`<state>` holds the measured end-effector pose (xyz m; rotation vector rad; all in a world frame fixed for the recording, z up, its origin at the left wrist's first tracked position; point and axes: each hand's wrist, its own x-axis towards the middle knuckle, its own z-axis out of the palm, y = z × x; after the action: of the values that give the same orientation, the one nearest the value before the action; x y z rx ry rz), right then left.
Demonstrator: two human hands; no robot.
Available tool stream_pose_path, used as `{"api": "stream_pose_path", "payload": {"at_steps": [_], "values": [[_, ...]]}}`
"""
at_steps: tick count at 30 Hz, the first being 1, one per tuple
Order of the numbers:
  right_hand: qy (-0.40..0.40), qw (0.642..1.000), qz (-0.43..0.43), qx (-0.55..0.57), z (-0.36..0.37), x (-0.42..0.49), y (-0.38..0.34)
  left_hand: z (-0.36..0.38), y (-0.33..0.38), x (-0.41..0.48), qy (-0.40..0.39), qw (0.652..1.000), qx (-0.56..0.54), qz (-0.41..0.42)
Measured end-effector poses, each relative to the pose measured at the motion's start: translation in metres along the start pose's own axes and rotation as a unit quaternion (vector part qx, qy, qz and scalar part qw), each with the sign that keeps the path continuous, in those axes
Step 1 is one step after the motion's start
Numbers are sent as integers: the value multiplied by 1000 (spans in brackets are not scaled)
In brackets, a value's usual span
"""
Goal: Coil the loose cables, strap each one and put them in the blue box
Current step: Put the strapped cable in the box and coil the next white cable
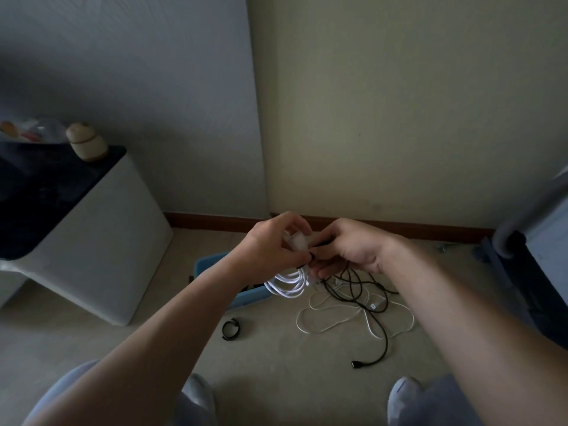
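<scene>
Between left hand (270, 241) and right hand (353, 247) hangs a coiled white cable (287, 282): the left grips its top to bunch the loops, while the right pinches a black strap (312, 256) round it. Below the left sits the blue box (209, 261), handy for dropping it in; loose cables (353, 302) lie under the right.

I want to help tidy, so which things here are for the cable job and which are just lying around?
Job: held white coil, black strap on it, blue box, loose black cable, loose white cable, spare strap.
Lying about: white table, jar.
</scene>
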<state>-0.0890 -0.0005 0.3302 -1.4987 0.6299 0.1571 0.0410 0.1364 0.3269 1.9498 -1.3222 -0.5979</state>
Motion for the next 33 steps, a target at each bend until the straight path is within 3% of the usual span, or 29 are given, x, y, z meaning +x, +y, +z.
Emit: {"api": "stream_pose_path", "payload": {"at_steps": [16, 24, 29, 33], "values": [[27, 996, 2, -86, 12, 5, 0, 7, -1, 0, -88, 983, 48, -154], [71, 994, -34, -81, 18, 8, 1, 17, 1, 5, 26, 976, 95, -196], [126, 989, -64, -46, 19, 6, -1, 19, 6, 5, 65, 976, 65, -196], [194, 970, -118, -89, 21, 6, 2, 21, 8, 6, 97, 974, 56, -198]]}}
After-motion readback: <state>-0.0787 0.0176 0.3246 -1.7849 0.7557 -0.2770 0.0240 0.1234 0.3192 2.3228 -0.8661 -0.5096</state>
